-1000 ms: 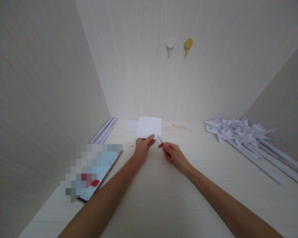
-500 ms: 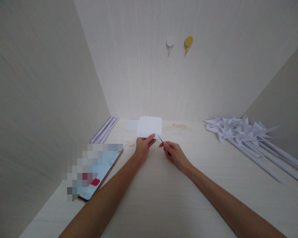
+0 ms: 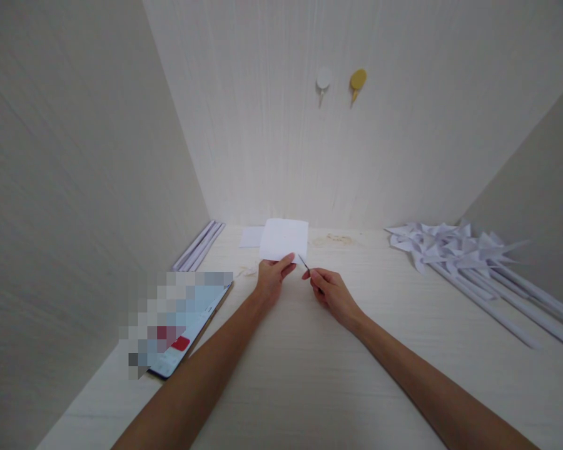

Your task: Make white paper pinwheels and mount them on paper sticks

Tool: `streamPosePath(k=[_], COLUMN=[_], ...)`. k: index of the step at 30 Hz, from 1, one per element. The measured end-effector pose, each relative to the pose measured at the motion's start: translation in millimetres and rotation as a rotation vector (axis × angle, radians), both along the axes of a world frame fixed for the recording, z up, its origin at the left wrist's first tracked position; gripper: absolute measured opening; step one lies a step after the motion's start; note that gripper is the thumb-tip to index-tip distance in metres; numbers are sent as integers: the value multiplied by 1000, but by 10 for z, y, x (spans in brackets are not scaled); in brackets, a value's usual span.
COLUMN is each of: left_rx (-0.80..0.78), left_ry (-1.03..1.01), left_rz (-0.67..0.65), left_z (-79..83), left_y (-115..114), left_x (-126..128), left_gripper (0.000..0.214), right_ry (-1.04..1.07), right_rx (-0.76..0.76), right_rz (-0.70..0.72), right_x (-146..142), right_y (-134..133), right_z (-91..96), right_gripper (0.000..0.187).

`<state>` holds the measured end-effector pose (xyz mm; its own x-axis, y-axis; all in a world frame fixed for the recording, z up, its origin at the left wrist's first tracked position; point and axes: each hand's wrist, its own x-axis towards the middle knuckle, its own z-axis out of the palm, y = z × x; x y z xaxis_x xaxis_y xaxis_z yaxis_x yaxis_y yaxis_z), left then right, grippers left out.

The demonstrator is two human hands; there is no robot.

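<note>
A square sheet of white paper (image 3: 284, 239) is pinched at its near edge between the thumb and fingers of my left hand (image 3: 270, 279). My right hand (image 3: 331, 291) is closed around a small pair of scissors (image 3: 304, 264). Their thin dark blades point up and left and meet the paper's lower right corner. The handles are mostly hidden by my fingers. Behind the held sheet, another piece of white paper (image 3: 251, 237) lies flat on the table and is partly covered.
Several white paper pinwheels (image 3: 450, 244) on rolled sticks lie piled at the right. Rolled paper sticks (image 3: 199, 245) rest by the left wall, and a phone (image 3: 201, 322) lies near my left forearm. A white hook (image 3: 323, 81) and a yellow hook (image 3: 358, 80) are on the back wall.
The view has shifted very slightly. Both hands keep their grip, and the scissors stay at the same corner of the paper.
</note>
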<state>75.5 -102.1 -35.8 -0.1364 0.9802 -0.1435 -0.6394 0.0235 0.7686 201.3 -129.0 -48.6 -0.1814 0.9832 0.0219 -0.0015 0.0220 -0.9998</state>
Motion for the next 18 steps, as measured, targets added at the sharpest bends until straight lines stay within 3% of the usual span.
streamPosePath(k=[18], left_rx=[22], left_ry=[-50], left_rz=[9], left_z=[-5], left_y=[17], left_x=[-31], left_gripper=[13], right_ry=[-53], right_rx=[40], right_rz=[-14], right_x=[-2], right_y=[-4], right_z=[9], right_gripper=[31])
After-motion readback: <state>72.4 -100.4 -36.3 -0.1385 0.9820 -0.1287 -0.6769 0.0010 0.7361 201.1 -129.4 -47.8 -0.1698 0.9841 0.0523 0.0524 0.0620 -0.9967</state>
